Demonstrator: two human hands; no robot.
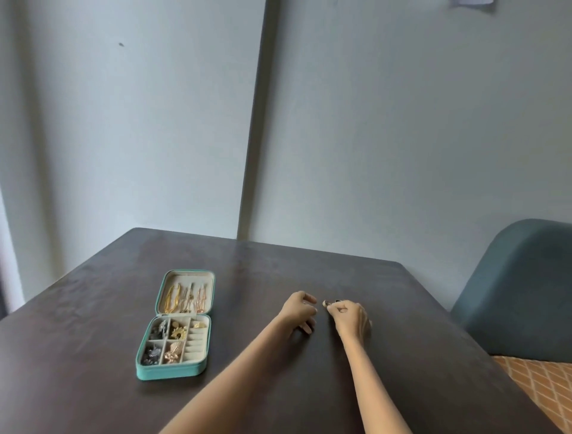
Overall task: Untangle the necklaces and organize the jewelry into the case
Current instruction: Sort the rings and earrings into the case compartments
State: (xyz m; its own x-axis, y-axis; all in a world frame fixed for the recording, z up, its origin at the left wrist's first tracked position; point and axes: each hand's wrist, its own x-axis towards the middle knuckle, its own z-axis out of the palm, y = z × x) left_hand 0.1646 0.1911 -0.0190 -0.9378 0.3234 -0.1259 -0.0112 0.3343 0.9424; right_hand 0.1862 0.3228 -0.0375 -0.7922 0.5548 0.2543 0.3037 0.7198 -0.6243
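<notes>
Ring [326, 303] pinched at right hand [349, 319] fingers [335, 307]

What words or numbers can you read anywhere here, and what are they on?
None can be read.
The open teal zip-up jewelry case on the dark brown table shows no label or brand.
The pale paper at the wall's top edge is cut off; no writing shows.
The small ring-like piece pinched in the right hand is too small to read.
The left hand holds nothing.

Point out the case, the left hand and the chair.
case [172, 375]: head view, teal front wall.
left hand [298, 311]: head view, back of hand.
chair [520, 291]: head view, blue backrest.
</notes>
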